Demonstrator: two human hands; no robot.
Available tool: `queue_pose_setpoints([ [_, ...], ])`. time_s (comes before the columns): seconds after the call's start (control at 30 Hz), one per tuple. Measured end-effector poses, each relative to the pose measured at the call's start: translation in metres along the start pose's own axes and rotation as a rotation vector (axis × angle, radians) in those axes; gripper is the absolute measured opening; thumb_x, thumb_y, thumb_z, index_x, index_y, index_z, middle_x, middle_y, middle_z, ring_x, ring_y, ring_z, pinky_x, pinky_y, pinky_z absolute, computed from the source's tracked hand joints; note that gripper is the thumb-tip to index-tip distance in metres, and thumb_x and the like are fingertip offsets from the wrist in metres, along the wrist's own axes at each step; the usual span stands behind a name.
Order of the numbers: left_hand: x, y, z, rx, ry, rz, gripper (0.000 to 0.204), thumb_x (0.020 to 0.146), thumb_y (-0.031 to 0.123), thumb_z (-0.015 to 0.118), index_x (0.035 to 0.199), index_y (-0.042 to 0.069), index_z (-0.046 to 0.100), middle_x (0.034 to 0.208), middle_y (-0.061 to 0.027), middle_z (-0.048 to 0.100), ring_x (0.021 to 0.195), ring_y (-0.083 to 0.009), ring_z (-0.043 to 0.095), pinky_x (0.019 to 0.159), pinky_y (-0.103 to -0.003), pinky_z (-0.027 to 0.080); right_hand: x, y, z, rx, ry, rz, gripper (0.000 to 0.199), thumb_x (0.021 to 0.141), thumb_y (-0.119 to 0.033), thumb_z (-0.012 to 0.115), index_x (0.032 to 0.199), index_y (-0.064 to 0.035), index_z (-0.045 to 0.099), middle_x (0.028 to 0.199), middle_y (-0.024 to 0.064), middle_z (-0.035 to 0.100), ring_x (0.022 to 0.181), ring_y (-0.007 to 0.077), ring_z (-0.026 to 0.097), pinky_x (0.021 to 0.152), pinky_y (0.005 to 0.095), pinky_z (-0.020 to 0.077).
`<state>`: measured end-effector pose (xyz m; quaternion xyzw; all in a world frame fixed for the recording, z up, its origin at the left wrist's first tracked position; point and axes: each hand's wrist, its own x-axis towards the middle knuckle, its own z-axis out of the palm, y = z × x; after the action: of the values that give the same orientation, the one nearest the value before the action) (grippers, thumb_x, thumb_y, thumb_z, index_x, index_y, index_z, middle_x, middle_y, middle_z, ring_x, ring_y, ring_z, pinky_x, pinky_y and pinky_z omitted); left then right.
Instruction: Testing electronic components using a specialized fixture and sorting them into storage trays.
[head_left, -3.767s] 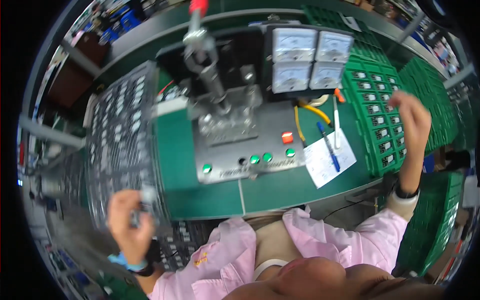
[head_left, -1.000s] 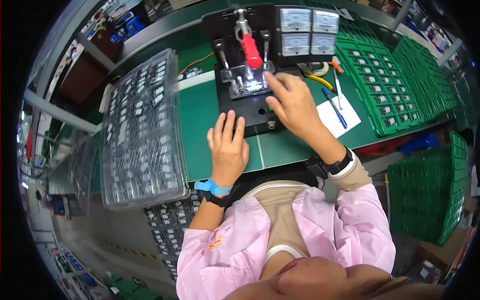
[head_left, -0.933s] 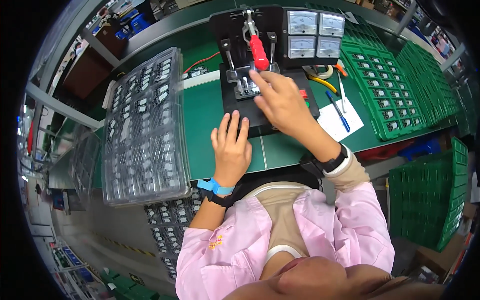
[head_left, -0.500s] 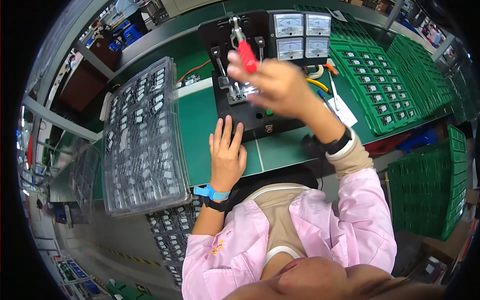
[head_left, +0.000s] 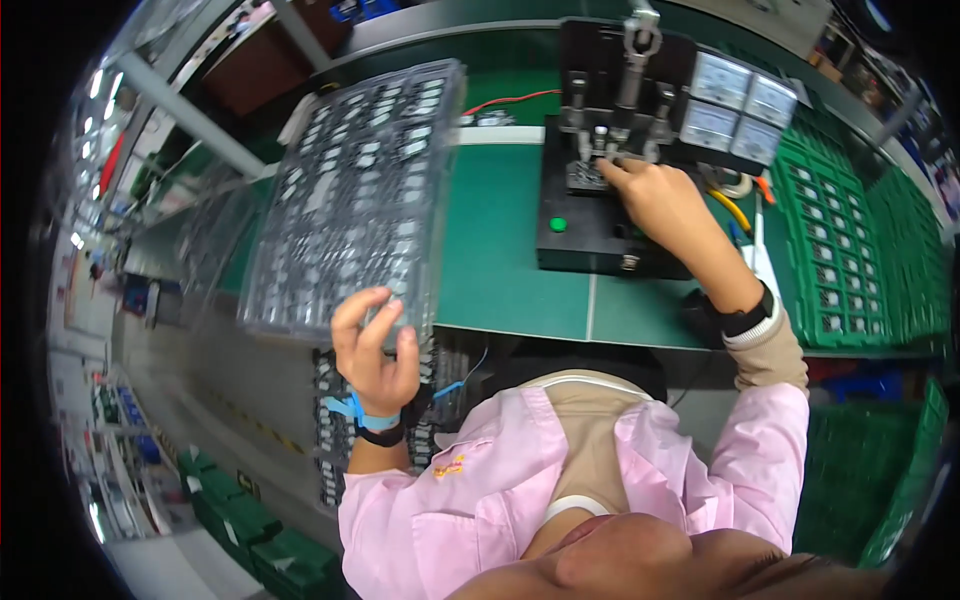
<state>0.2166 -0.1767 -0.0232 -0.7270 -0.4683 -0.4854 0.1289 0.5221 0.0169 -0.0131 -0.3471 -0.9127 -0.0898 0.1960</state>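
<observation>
Reaching to the upper middle of the frame, our right hand (head_left: pixel 665 205) has its fingertips at the fixture (head_left: pixel 600 165) of the black test jig (head_left: pixel 585 225), apparently seating a small part; whether it pinches one we cannot tell. Our left hand (head_left: pixel 375 350), fingers loosely open, touches the near edge of the clear component tray (head_left: pixel 350 200) at centre left. Next likely needs a fresh part picked from that tray.

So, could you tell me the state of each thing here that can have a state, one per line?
Left hand: fingers at near edge of clear tray, grip unclear.
Right hand: fingertips at press fixture, grip hidden.
Clear tray: flat, pockets mostly filled.
Press fixture: lever upright.
Green crate: open, compartments holding parts.
</observation>
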Motion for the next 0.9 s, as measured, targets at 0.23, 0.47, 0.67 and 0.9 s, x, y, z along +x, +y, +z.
queue_pose_setpoints([
  [0.23,0.116,-0.027,-0.031,0.255,-0.072,0.045,0.019,0.079,-0.002,0.061,0.097,-0.001,0.064,0.097,-0.0162,0.062,0.089,-0.0299,0.062,0.079,-0.037,0.048,-0.047,0.012,-0.002,0.154,0.26,0.027,0.031,0.08,0.001,0.062,0.11,-0.0043,0.065,0.095,0.0151,0.066,0.067,0.0289,0.064,0.06,0.0369,0.052],
  [0.47,0.127,-0.273,0.018,0.428,-0.78,-0.146,0.029,0.074,0.0,0.063,0.104,0.0,0.064,0.104,-0.0206,0.064,0.098,-0.0366,0.061,0.083,-0.04,0.049,-0.15,0.149,-0.067,0.32,0.491,0.694,0.028,0.088,-0.002,0.056,0.114,-0.0035,0.067,0.08,0.0051,0.066,0.059,0.0066,0.055,0.055,0.0228,0.0456],
  [0.67,0.109,-0.297,0.068,0.41,-0.911,-0.134,0.048,0.072,-0.005,0.065,0.119,0.0,0.055,0.125,-0.0194,0.053,0.117,-0.0404,0.05,0.099,-0.042,0.041,-0.254,0.334,-0.083,-0.329,0.363,0.798,0.025,0.086,-0.007,0.059,0.108,-0.0027,0.068,0.087,0.0151,0.07,0.072,0.0279,0.068,0.066,0.036,0.0521],
  [0.9,0.112,-0.281,0.055,0.458,-0.981,-0.319,0.04,0.075,-0.005,0.062,0.114,-0.001,0.055,0.108,-0.0179,0.056,0.098,-0.0375,0.055,0.086,-0.042,0.045,-0.189,0.382,-0.022,-0.194,-0.062,0.683,0.024,0.081,-0.01,0.062,0.104,-0.0036,0.069,0.098,0.0158,0.069,0.089,0.0357,0.065,0.08,0.0414,0.0518],
])
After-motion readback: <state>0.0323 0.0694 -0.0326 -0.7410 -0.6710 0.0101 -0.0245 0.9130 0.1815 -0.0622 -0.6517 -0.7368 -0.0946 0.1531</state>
